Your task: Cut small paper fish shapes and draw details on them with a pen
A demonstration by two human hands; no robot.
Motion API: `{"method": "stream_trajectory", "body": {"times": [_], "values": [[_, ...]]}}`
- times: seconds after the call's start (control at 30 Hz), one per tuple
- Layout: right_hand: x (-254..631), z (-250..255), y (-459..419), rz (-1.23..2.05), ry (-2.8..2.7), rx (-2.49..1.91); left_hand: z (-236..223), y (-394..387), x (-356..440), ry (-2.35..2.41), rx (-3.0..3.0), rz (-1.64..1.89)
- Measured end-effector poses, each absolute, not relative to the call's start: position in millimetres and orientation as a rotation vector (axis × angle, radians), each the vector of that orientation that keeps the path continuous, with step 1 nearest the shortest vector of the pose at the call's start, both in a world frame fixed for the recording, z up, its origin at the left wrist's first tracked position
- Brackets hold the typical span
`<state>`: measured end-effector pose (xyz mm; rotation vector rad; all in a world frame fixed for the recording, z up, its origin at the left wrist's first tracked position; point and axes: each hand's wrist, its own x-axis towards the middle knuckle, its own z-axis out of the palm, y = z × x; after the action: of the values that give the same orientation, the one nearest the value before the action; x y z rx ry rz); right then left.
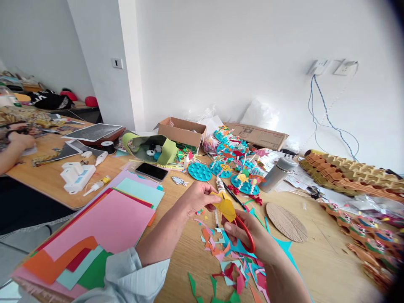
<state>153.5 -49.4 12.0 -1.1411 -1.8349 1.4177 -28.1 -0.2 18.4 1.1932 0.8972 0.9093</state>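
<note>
My left hand (202,198) pinches a small piece of yellow paper (226,209) that has a drawn line on it. In my right hand (243,229) are red-handled scissors (248,235), their blades at the paper's right edge and mostly hidden behind it. Beneath both hands lie colourful paper scraps (235,269). A grey fish cutout (179,181) rests on the table left of my left hand. Just beyond the yellow paper are a white glue bottle (220,184) and a black pen (233,195).
Coloured paper sheets (126,223) are stacked at left, near a phone (151,171) and power strip (78,179). Blue discs with paper fish (244,183), a steel bottle (277,174) and a cardboard oval (286,221) stand right. Another person's hand (22,141) is far left.
</note>
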Motion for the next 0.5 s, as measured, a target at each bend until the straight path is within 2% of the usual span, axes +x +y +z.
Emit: {"method": "stream_trajectory", "body": {"times": [0.5], "values": [[155.3,6.0,-47.4,1.428,-1.835,-1.143,16.7,0.8,-27.9,0.912,1.214,0.901]]}}
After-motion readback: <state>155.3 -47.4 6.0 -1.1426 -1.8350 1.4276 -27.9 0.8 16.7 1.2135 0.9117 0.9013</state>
